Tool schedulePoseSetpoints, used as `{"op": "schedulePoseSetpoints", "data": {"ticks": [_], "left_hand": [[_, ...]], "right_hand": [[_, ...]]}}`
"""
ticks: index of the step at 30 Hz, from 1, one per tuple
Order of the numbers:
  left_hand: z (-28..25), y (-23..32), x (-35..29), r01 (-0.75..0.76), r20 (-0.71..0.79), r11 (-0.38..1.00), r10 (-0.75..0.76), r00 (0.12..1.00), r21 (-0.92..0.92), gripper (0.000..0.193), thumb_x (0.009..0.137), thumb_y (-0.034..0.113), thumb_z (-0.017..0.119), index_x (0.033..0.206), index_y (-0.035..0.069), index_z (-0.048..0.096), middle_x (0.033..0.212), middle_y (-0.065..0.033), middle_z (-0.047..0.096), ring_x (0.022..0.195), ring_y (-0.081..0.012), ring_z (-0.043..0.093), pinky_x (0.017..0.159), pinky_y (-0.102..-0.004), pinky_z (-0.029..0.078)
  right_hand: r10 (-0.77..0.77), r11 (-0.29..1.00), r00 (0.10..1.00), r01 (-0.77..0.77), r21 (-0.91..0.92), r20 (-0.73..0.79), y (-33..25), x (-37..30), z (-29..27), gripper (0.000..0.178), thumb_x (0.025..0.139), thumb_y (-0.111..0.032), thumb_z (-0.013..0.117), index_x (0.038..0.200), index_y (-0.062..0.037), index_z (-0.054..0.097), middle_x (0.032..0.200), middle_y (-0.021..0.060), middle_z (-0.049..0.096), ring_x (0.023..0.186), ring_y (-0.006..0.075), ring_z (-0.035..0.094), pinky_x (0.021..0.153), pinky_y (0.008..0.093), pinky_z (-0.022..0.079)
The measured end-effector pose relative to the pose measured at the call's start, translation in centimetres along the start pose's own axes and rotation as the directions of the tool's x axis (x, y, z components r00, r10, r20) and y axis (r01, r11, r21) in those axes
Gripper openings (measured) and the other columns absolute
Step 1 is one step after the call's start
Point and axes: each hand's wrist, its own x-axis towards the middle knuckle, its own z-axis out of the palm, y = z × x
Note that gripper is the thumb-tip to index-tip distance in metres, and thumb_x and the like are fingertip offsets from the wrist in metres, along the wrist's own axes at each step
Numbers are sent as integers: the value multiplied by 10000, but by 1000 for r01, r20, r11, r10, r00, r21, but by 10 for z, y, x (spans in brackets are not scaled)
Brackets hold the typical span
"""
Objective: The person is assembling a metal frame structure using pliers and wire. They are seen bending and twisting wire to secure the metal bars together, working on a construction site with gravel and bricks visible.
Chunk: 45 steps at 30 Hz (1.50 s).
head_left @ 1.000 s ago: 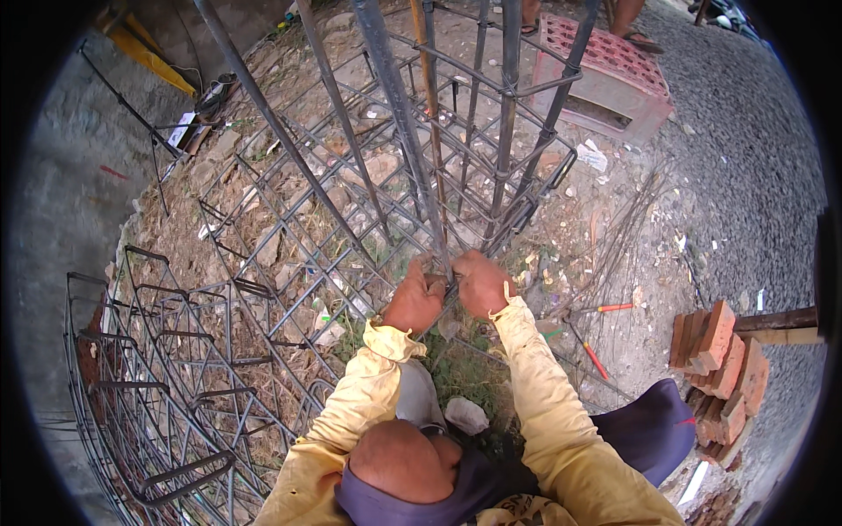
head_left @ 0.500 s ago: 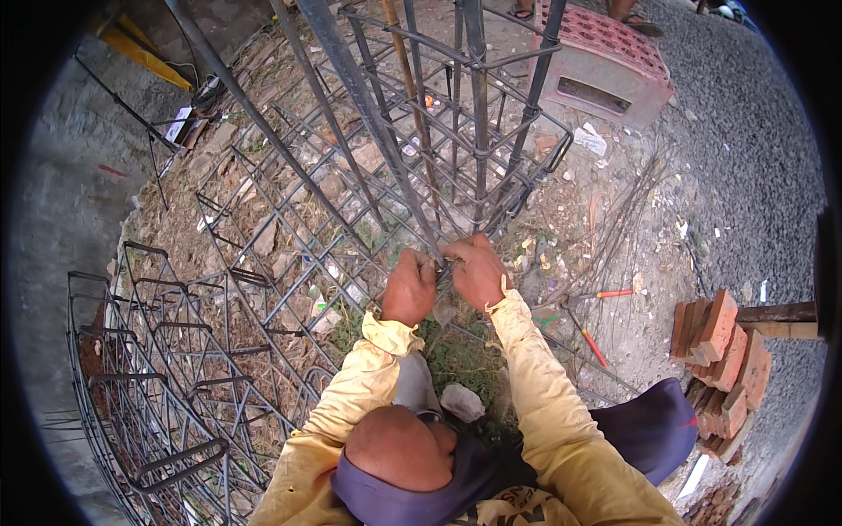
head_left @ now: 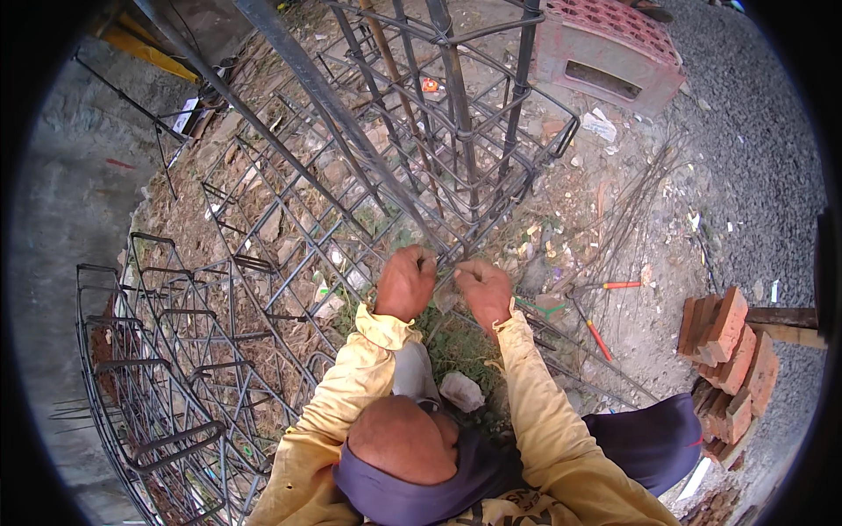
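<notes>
My left hand (head_left: 406, 282) is closed, its thumb and forefinger pinched together beside the lower end of a slanting dark steel bar (head_left: 351, 131). To its right, my right hand (head_left: 485, 287) is closed too, with its fingertips pressed together. A small gap separates the two hands. Anything between the fingers is too small to make out. Just beyond them, crossing reinforcing bars meet near the ground below upright bars (head_left: 456, 96) with bent stirrups around them. A tool with orange-red handles (head_left: 599, 340) lies on the ground to the right of my right hand.
A rebar cage (head_left: 167, 364) spreads along the left, near a concrete wall (head_left: 70, 184). Thin wires (head_left: 627, 202) lie on the right. A pink plastic stool (head_left: 614, 83) stands at the far right, and stacked bricks (head_left: 724, 329) are nearer. A pale stone (head_left: 462, 392) lies below my hands.
My right hand has drawn back from the slanting bar, toward me and slightly right. The gap between my hands has widened. The whole view has shifted a little.
</notes>
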Motion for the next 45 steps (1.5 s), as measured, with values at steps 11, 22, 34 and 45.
{"op": "schedulePoseSetpoints", "data": {"ticks": [11, 22, 34, 45], "left_hand": [[-23, -20, 44, 324, 418, 904, -189, 888, -279, 141, 776, 90, 756, 862, -16, 723, 721, -65, 679, 606, -117, 591, 557, -297, 474], [-28, -11, 60, 319, 543, 933, -185, 819, -165, 273, 799, 179, 812, 878, -43, 675, 737, -66, 651, 610, -129, 582, 527, -277, 480], [-16, -11, 52, 61, 389, 998, -68, 919, 31, 409, 820, 262, 772, 1093, -1, 619, 868, -145, 690, 795, -225, 649, 719, -371, 508], [-16, -12, 63, 223, 561, 964, -106, 821, -143, 258, 836, 134, 760, 1018, 40, 603, 682, -37, 614, 596, -119, 529, 539, -291, 418]], "right_hand": [[-128, 990, 991, 130, 53, -43, 14, -23, 14, 234, 890, -146, 675, 1046, 28, 685, 792, 23, 660, 697, 73, 550, 633, 251, 457], [-318, 936, 946, 304, -177, -59, 29, -41, 26, 180, 894, -165, 646, 991, -14, 657, 901, 147, 643, 794, 279, 631, 709, 374, 503], [-481, 793, 876, 453, -406, 38, -32, -24, 5, 121, 863, -146, 640, 936, -53, 665, 848, 133, 627, 796, 355, 620, 700, 425, 499], [-5, 917, 983, -68, -393, -182, -1, 17, -8, 370, 898, -367, 621, 826, -5, 643, 750, 220, 640, 700, 365, 621, 688, 436, 484]]}}
